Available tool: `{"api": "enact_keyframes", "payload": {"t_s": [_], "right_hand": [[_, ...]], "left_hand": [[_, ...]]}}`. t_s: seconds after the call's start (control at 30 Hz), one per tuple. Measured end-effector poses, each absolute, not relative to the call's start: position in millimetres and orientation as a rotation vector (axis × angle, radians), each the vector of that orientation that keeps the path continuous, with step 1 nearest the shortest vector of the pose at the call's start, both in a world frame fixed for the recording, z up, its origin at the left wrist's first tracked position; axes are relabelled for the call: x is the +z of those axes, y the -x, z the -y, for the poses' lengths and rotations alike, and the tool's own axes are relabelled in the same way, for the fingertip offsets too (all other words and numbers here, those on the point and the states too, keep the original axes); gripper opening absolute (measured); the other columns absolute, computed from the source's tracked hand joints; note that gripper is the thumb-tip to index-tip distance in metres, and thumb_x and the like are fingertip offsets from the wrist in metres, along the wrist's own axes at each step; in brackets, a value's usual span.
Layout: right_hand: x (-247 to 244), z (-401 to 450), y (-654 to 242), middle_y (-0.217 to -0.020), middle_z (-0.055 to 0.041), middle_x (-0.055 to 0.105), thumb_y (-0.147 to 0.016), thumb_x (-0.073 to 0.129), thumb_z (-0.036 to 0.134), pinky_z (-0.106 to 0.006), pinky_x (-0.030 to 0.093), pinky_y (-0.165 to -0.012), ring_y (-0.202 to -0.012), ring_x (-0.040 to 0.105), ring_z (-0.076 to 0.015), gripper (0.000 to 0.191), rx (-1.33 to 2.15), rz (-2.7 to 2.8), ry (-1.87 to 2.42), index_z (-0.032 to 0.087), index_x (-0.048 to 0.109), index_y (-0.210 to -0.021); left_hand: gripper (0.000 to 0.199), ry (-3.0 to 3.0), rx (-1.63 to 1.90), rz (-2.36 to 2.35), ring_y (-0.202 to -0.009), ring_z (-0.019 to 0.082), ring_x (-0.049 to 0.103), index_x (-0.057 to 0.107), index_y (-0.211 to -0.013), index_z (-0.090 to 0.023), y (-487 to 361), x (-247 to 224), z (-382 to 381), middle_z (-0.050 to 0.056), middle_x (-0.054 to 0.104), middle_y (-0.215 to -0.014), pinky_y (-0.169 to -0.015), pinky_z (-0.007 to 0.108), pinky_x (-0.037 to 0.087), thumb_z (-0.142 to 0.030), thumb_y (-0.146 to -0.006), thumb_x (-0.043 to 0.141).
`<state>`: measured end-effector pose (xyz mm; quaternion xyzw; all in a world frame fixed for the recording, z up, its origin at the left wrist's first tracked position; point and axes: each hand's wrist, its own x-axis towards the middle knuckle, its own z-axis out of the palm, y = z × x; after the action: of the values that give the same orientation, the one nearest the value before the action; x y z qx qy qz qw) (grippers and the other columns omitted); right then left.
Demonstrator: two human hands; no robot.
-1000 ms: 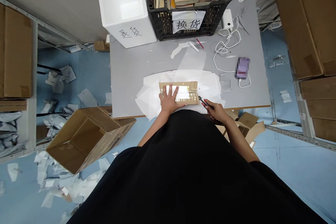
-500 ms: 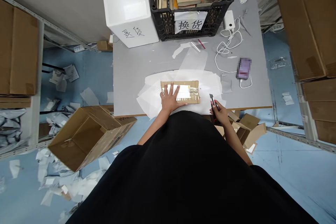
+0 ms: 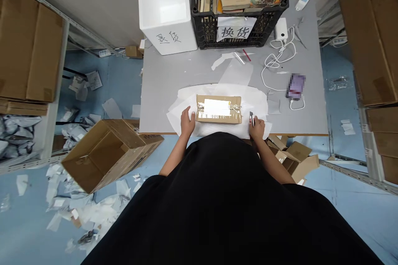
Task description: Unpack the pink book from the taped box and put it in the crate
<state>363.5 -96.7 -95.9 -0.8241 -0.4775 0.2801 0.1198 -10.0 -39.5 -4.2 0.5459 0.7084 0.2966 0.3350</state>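
Observation:
A taped cardboard box (image 3: 219, 119) with a white label (image 3: 214, 107) lies in front of me on white wrapping sheets (image 3: 264, 98). Just left of the box is my left hand (image 3: 187, 121), its fingers apart and nothing in them. To the right, my right hand (image 3: 257, 127) is wrapped round a box cutter (image 3: 251, 118), whose dark tip points away from me. A narrow gap separates the cutter from the box.
At the back of the grey table (image 3: 155, 103) stand a white bin (image 3: 177, 39) and a black crate (image 3: 230, 43) of books. A phone (image 3: 296, 86) with a white cable lies right. An open carton (image 3: 102, 149) is on the floor left.
My left hand has come off the top of the box and moved to its left side. My right hand still holds the box cutter, now a little nearer the box.

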Motion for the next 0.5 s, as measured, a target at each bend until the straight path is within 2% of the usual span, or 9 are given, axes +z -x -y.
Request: {"api": "enact_keyframes", "payload": {"t_s": [0.07, 0.13, 0.23, 0.3, 0.37, 0.5], "right_hand": [[-89.9, 92.5, -359.7, -0.141, -0.0193, 0.036, -0.087, 0.04, 0.044, -0.046, 0.029, -0.122, -0.136, 0.034, -0.0274, 0.072, 0.796, 1.387, 2.334, 0.009, 0.042, -0.15], [-81.7, 86.2, -351.2, -0.151, -0.0155, 0.027, -0.089, 0.04, 0.051, -0.042, 0.031, -0.123, -0.142, 0.031, -0.0242, 0.076, 0.971, 1.352, 2.204, 0.015, 0.035, -0.155], [-68.0, 76.8, -334.0, -0.16, -0.0049, 0.017, -0.088, 0.043, 0.061, -0.038, 0.04, -0.118, -0.144, 0.036, -0.019, 0.081, 1.466, 1.214, 1.92, 0.03, 0.021, -0.16], [-59.5, 72.2, -324.0, -0.159, 0.0003, 0.026, -0.087, 0.045, 0.062, -0.039, 0.041, -0.119, -0.144, 0.038, -0.0168, 0.078, 1.713, 1.093, 1.731, 0.036, 0.024, -0.158], [-52.2, 68.1, -318.0, -0.151, 0.0019, 0.04, -0.086, 0.05, 0.061, -0.038, 0.038, -0.122, -0.145, 0.038, -0.0155, 0.072, 1.813, 0.985, 1.613, 0.036, 0.037, -0.152], [-39.7, 56.2, -318.6, -0.132, -0.0021, 0.059, -0.08, 0.059, 0.063, -0.035, 0.035, -0.123, -0.138, 0.046, -0.0159, 0.063, 1.747, 0.826, 1.629, 0.025, 0.061, -0.131]], "left_hand": [[0.043, -1.2, 0.748, -1.807, -0.131, 0.026, 0.051, 0.06, -0.129, -0.019, 23.7, -16.5, 37.9, 0.013, 0.059, -0.136, -0.118, 0.045, 0.037, -0.041, -0.097, 0.043], [0.038, -1.043, 0.7, -1.681, -0.128, 0.026, 0.054, 0.064, -0.125, -0.02, 32.0, -26.8, 33.4, 0.011, 0.061, -0.135, -0.116, 0.046, 0.04, -0.034, -0.092, 0.049], [0.057, -0.905, 0.664, -1.391, -0.133, 0.027, 0.05, 0.056, -0.139, -0.028, 34.0, -35.9, 25.1, 0.007, 0.05, -0.15, -0.114, 0.047, 0.042, -0.028, -0.082, 0.062], [0.075, -0.832, 0.645, -1.221, -0.138, 0.027, 0.046, 0.045, -0.148, -0.034, 31.6, -37.6, 20.9, 0.004, 0.041, -0.157, -0.115, 0.047, 0.041, -0.026, -0.076, 0.069], [0.081, -0.781, 0.604, -1.144, -0.142, 0.026, 0.041, 0.041, -0.149, -0.04, 29.2, -36.4, 18.2, 0.001, 0.036, -0.16, -0.118, 0.048, 0.036, -0.029, -0.075, 0.071], [0.057, -0.816, 0.556, -1.158, -0.148, 0.023, 0.031, 0.047, -0.139, -0.045, 25.6, -27.1, 13.2, -0.004, 0.038, -0.157, -0.122, 0.048, 0.029, -0.049, -0.085, 0.063]]}}
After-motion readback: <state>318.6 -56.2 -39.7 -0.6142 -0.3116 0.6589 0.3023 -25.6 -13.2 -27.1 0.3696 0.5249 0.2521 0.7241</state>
